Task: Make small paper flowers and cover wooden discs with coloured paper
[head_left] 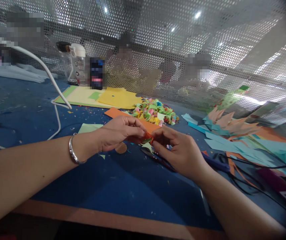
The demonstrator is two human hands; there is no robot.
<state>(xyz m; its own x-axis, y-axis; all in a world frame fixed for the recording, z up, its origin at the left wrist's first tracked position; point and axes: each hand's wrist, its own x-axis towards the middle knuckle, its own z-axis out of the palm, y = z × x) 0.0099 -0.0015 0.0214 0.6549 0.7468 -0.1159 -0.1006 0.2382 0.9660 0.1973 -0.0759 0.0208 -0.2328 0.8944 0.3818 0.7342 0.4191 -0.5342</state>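
Between my two hands is a small folded piece of orange and green paper (pixel 147 136). My left hand (pixel 121 131), with a silver bracelet at its wrist, pinches it from the left. Thumb and fingers of my right hand (pixel 179 146) close on its right side. Scissors (pixel 155 156) lie below, partly covered by my right hand. An orange paper sheet (pixel 114 112) lies behind my hands, and light green paper (pixel 89 128) is by my left wrist. Under my left hand sits a round tan disc (pixel 120 148).
A pile of colourful paper curls (pixel 155 111) lies beyond my hands, with yellow sheets (pixel 120 97) beside it. Bottles (pixel 80 68) and a phone (pixel 97 73) stand before a perforated metal screen (pixel 153 40). Blue paper strips (pixel 235 148), black cables (pixel 243 190) and a purple power strip (pixel 278 186) occupy the right.
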